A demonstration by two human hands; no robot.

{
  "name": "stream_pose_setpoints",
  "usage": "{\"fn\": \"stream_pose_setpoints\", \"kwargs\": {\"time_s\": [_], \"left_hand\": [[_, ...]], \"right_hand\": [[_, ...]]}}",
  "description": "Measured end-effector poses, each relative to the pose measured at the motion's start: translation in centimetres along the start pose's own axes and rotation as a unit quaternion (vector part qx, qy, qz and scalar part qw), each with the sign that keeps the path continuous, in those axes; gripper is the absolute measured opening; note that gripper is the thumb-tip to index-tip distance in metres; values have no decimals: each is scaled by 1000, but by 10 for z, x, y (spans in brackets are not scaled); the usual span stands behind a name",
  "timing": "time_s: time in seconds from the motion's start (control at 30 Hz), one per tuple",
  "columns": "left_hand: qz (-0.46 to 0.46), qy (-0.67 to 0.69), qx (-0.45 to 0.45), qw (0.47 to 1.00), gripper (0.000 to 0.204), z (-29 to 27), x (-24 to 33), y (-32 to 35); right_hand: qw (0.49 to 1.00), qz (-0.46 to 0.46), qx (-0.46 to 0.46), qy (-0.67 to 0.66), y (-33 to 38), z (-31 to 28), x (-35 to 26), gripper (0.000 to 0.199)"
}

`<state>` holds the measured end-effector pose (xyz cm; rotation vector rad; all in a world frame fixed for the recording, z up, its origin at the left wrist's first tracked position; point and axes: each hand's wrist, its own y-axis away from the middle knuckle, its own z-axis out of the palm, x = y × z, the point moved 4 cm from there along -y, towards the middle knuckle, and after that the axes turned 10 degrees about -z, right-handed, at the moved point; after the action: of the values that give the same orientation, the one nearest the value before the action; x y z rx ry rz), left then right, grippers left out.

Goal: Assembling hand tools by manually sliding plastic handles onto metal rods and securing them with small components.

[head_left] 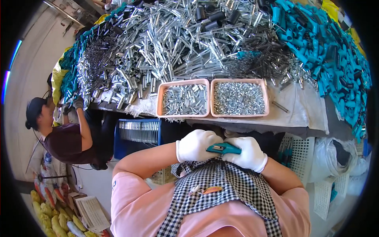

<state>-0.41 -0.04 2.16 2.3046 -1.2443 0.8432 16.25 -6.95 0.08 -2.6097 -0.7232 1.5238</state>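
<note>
My left hand (200, 146) and right hand (245, 154), clamped on this teal handle (229, 148), could lose it if the gloves (254, 158) slide

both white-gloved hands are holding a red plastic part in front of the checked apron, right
Not red: the head view shows a teal plastic part. The white-gloved left hand and right hand do hold it in front of the black-and-white checked apron.

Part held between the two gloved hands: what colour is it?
The part is mainly teal; it shows best in the head view.
</note>
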Motion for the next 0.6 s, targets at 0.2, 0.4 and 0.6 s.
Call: {"fn": "stream_pose_setpoints", "kwargs": {"time_s": [0.2,0.4,0.6], "left_hand": [[-212,-168,143,952,32,-45,-84,-49],[-329,-152,63,930,39,-41,-111,-71],[-257,-46,232,937,30,-73,-69,-54]], "right_hand": [[994,59,84,22,-7,-24,21,28],[993,57,94,48,-6,-28,25,25],[989,33,99,108,-1,-26,18,30]]}}
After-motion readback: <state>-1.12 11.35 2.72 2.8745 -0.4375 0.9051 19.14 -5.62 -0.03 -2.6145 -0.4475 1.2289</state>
